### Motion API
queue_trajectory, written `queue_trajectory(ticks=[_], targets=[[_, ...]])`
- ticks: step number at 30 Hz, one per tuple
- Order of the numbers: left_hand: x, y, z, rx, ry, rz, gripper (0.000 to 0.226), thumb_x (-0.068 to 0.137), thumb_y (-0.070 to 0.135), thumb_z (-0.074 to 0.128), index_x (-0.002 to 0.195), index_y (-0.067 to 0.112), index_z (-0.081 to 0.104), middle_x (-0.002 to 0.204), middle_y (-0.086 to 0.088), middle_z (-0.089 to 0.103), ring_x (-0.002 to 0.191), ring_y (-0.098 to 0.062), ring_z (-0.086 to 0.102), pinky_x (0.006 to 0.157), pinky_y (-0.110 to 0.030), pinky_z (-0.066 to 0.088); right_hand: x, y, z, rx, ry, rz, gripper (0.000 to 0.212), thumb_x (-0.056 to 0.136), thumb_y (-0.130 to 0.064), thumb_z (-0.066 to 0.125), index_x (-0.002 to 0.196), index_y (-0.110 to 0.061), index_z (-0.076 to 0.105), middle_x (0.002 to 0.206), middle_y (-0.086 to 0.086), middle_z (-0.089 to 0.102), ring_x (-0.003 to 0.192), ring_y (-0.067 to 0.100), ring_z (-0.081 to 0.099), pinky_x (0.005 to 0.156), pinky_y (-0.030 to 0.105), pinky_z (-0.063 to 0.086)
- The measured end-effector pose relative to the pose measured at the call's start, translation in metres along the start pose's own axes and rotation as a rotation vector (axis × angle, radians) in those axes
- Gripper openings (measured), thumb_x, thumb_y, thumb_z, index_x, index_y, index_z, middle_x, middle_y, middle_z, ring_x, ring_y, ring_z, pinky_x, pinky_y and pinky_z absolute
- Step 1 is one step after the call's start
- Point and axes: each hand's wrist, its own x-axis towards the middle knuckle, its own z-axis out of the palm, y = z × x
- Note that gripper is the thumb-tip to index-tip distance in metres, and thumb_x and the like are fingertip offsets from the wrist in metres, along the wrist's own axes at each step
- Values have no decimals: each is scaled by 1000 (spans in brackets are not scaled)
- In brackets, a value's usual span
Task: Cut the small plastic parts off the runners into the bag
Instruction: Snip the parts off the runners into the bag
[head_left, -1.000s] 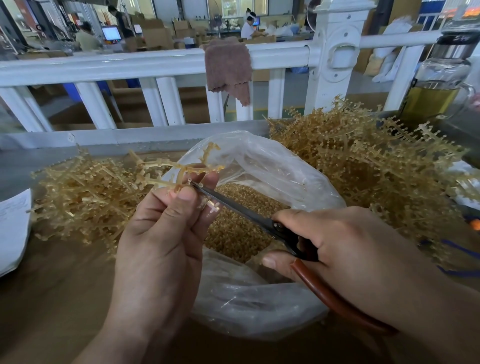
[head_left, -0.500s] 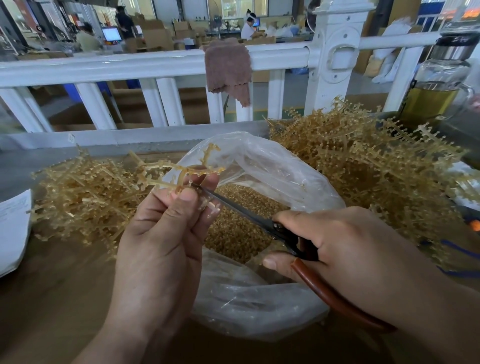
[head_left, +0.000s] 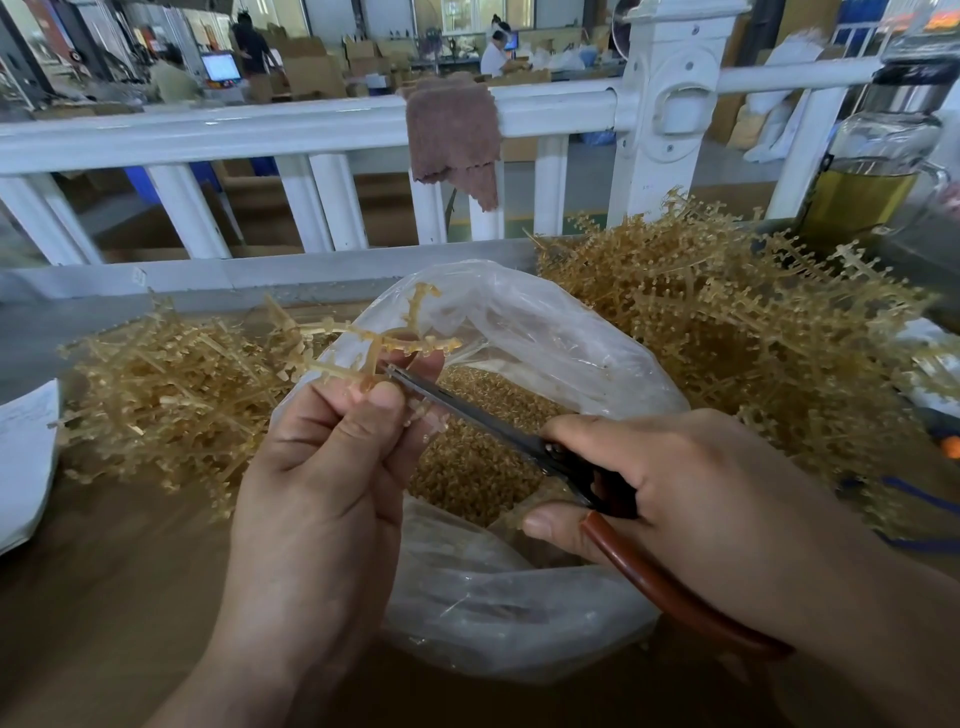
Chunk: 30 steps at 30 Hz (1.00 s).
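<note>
Pinching runner (head_left: 387, 340) in left hand (head_left: 322, 467), right hand (head_left: 691, 499) gripping scissors (head_left: 498, 426) over bag (head_left: 571, 338)

Our left hand (head_left: 322, 467) pinches runner (head_left: 384, 340) above plastic bag (head_left: 545, 322). Our right hand (head_left: 701, 493) grips red-handled cutters (head_left: 483, 421), blade tips at runner. Small parts (head_left: 478, 462) fill bag. Runners flank bag: left pile (head_left: 171, 384), right pile (head_left: 727, 322).

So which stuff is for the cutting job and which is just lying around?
For the job: held runner, scissors, plastic bag, small parts inside it, right runner pile, left runner pile.
Lying about: brown cloth, glass bottle, paper sheets.
</note>
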Motion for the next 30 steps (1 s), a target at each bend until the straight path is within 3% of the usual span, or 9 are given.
queue_trajectory(ticks=[4,11,19,30], targets=[[-1,1,1,-11,-15,8,16,86,10,62,74,21,58,111,-13,74,120,-23,68,81,-23,57,0,-2,-1,-12,-6,8,60,77,-78,39,98,-27,64,56,-12,50,70,2,56,57,16,42],[0,1,2,-10,-5,3,14,85,11,63,76,18,56,118,-22,72,120,-24,68,81,-23,57,1,-2,-5,-15,-10,0,60,79,-75,40,102,-27,66,56,-13,53,68,0,58,55,17,43],[0,0,2,-4,-17,7,15,87,10,62,76,19,56,113,-16,74,121,-24,68,82,-24,57,-1,-3,-6,-37,-16,-1,64,79,-76,35,100,-26,68,53,-13,48,68,1,57,53,16,41],[1,-1,0,-23,-11,-22,12,87,10,62,79,17,55,108,-11,75,120,-25,68,85,-25,57,0,-1,-6,28,-83,46,54,78,-74,47,94,-26,67,56,-7,53,59,1,57,48,15,38]])
